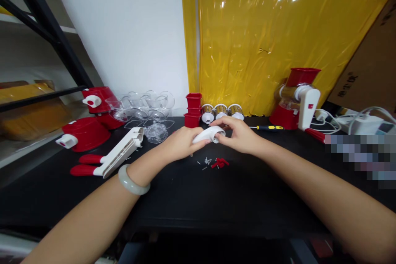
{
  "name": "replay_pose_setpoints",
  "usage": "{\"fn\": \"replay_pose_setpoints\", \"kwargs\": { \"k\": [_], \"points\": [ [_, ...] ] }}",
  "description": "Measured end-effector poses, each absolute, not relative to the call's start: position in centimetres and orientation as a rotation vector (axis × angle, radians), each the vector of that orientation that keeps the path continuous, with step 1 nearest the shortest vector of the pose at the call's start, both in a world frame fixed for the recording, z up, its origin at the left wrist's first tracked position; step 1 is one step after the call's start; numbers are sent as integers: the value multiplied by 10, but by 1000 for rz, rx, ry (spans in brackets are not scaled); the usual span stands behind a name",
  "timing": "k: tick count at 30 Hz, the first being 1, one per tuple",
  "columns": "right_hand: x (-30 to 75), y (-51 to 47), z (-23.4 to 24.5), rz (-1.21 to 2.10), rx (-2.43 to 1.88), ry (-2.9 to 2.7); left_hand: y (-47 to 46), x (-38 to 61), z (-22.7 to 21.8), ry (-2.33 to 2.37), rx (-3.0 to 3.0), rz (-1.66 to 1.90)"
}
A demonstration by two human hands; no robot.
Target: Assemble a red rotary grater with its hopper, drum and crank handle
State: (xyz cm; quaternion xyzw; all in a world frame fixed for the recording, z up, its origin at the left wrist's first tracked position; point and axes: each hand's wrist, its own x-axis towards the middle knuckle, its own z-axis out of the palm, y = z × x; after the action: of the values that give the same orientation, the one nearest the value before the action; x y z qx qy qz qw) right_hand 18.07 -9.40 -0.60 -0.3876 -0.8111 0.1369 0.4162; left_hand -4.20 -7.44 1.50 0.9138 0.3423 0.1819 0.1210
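Note:
Both my hands hold a rounded white plastic part (205, 134) with a round opening at its right end, just above the black tabletop. My left hand (183, 142) grips its left side between thumb and fingers. At the open end, my right hand (237, 135) has its thumb at the rim and its fingers over the top. Below them lie several small screws (205, 161) and a little pile of small red plastic pieces (220, 163). A yellow and black screwdriver (269, 128) lies to the right of my right hand.
White crank arms with red handles (122, 152) lie at left, before red grater bases (89, 134). Clear plastic parts (148, 105), red hoppers (193, 109) and metal grater drums (221, 111) line the back. An assembled rotary grater (297, 99) and white cables (331, 121) are at right.

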Motion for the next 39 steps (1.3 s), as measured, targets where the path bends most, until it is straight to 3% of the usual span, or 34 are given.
{"fn": "replay_pose_setpoints", "kwargs": {
  "k": [9,28,39],
  "points": [
    [182,-92,-4,326,-981,-2002,-74,-42,13,934,2668,602],
    [205,-78,4,645,-984,-1646,-67,-45,10,866,2581,655],
    [219,-73,6,701,-1068,-1794,-64,-46,7,951,2736,604]
  ]
}}
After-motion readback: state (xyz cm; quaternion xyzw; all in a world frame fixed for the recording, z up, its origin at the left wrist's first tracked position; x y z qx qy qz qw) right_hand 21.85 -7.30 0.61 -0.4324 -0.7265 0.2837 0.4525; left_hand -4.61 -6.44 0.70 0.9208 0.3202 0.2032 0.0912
